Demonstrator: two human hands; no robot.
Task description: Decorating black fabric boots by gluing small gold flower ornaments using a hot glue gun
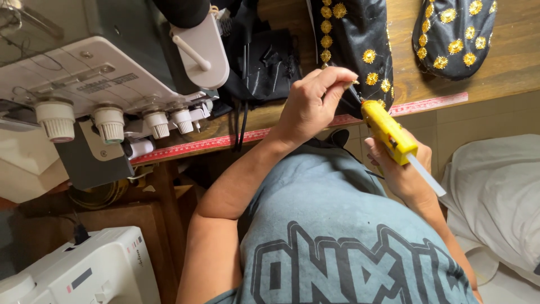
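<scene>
One yellow glue gun (388,132), a clear glue stick (426,175) jutting from its back, sits clenched in the right hand (402,169). The left hand (312,104) pinches a small gold piece by the nozzle, at the edge of one of two black fabric pieces (354,39) with gold sequin flowers on the wooden table (506,67). Two sewing machines (101,84) stand left
</scene>
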